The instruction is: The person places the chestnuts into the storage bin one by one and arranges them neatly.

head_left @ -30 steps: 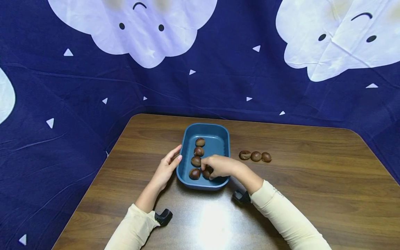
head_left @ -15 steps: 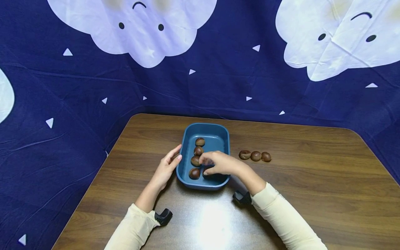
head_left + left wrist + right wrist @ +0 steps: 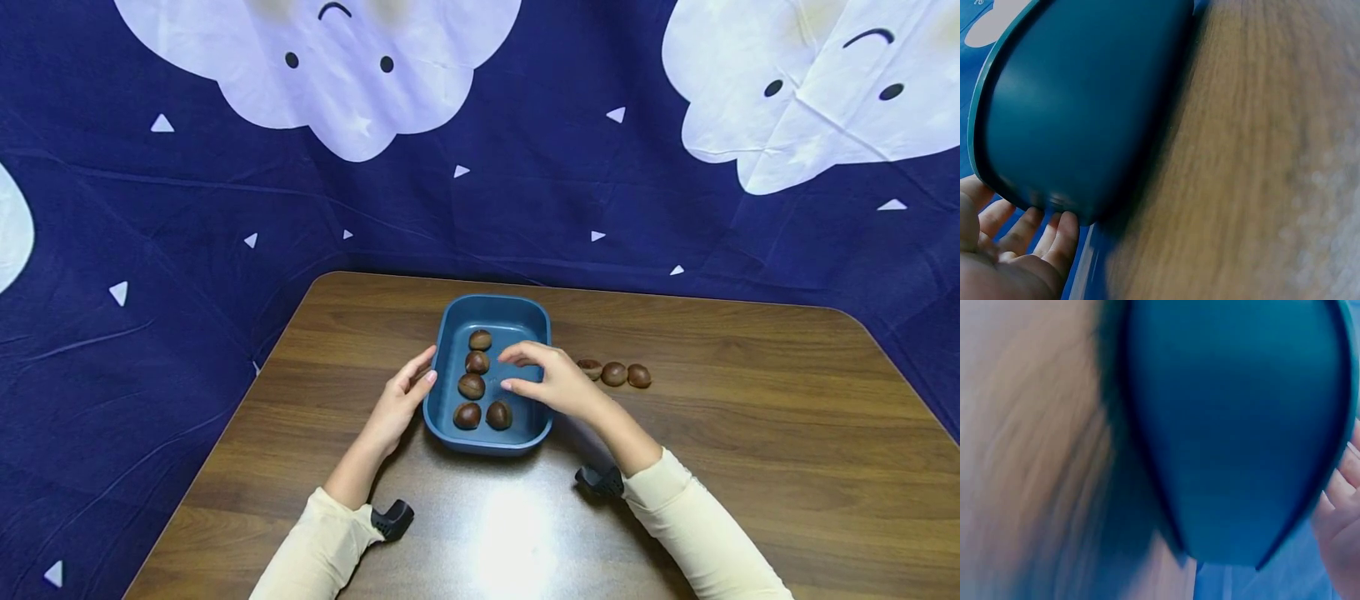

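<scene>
A blue oblong box (image 3: 491, 448) stands on the table with several brown chestnuts (image 3: 471, 386) lined up along its left side. Beside the nearest of them lies another chestnut (image 3: 498, 415), at the box's near end. My left hand (image 3: 392, 410) touches the box's left wall with extended fingers; in the left wrist view its fingertips meet the box's outer wall (image 3: 1066, 106). Over the right rim, my right hand (image 3: 558, 382) hovers with thumb and fingers apart, holding nothing. Part of that hand (image 3: 1340, 519) shows at the edge of the right wrist view, which is blurred.
Three more chestnuts (image 3: 614, 374) lie in a row on the wooden table (image 3: 750, 433) right of the box; the right hand partly covers the nearest one. A dark blue cloth (image 3: 555, 200) with cloud faces hangs behind the table. A black wrist camera (image 3: 393, 521) sits on the left wrist.
My right hand has let go of the chestnut at the box's near end and moved up and to the right, its fingers spreading. The left hand and the box have stayed put.
</scene>
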`<action>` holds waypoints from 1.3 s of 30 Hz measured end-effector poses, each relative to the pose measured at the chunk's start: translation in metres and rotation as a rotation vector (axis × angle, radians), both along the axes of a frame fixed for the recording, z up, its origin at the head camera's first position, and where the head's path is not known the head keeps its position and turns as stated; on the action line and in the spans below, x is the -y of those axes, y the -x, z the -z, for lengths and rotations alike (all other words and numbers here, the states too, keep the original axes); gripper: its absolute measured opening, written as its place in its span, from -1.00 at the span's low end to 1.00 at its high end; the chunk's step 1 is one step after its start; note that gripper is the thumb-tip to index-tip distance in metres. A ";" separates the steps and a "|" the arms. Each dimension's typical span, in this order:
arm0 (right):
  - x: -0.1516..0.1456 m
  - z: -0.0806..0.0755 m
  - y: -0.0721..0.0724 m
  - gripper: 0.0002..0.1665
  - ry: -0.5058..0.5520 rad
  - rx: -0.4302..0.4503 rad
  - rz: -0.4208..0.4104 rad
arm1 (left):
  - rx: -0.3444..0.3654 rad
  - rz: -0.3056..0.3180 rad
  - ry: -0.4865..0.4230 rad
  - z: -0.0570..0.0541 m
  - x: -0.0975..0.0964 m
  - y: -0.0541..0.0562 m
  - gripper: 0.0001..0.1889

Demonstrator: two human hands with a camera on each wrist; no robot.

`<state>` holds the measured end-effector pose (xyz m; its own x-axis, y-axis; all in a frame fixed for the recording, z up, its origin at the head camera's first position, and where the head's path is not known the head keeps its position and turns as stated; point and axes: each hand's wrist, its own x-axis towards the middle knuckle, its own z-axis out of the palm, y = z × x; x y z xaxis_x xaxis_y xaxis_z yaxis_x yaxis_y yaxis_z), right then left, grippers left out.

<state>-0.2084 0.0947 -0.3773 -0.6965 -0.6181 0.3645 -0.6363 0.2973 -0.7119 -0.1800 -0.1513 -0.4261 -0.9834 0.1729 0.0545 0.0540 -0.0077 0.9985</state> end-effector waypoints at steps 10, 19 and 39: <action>-0.056 0.033 0.021 -0.63 0.088 0.039 0.183 | 0.001 -0.005 0.005 0.000 0.000 0.000 -0.52; -0.094 0.035 0.014 -0.64 0.111 0.071 0.329 | 0.003 -0.005 0.007 0.001 0.000 0.000 -0.52; -0.174 0.078 0.030 -0.61 -0.072 0.093 0.442 | -0.032 -0.015 0.011 0.000 -0.001 0.000 -0.53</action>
